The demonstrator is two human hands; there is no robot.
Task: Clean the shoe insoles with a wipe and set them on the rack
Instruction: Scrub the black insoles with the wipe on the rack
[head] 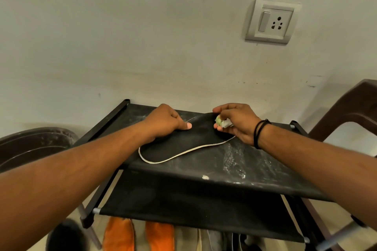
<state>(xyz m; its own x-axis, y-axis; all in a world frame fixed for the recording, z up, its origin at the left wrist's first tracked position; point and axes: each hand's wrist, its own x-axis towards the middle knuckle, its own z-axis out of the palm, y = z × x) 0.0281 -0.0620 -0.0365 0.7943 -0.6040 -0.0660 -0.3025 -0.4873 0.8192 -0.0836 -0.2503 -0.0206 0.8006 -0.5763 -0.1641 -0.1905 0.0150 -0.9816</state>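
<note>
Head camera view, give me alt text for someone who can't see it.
A person's left hand holds down a black insole on the top shelf of a dusty black rack while the right hand pinches a balled wipe against it. A wall socket is above; orange shoes sit below.

- My arms are bare from the frame's edge to the wrists; no sleeves show.
- My right hand (238, 122) has thin black bands (260, 132) looped around its wrist, like cords.
- My left hand (165, 120) wears nothing, its wrist unadorned.
</note>
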